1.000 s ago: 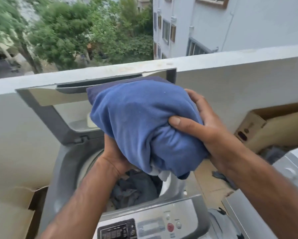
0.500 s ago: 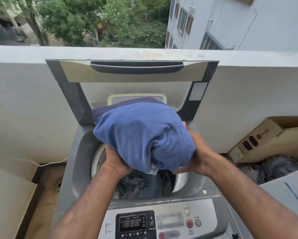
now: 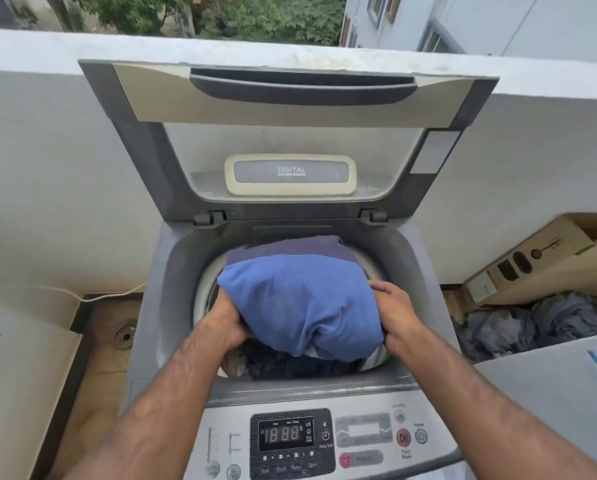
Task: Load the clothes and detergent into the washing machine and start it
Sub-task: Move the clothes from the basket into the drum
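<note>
The left hand (image 3: 226, 323) and the right hand (image 3: 397, 313) are clasping a blue bundle of clothes (image 3: 300, 299) between them. The left is cupping its near-left underside with the fingers hidden beneath the cloth, and the right is curling over its right flank and digging into the fabric. Held this way, the bundle is hanging in the mouth of the washing machine (image 3: 172, 271), and its far edge is reaching towards the back of the opening. Directly below the grip, dark clothes (image 3: 283, 365) are already lying in the drum. Behind the wrists, the control panel (image 3: 324, 441) is showing lit digits. The bundle is looking soft, light and floppy. It is not fragile but is likely to unfold, so squeezing it from both sides and beneath is probably suiting it best. A pale layer is peeking out under the right-hand grip and may slip free. Loose ends could drape over the rim rather than dropping inside.
</note>
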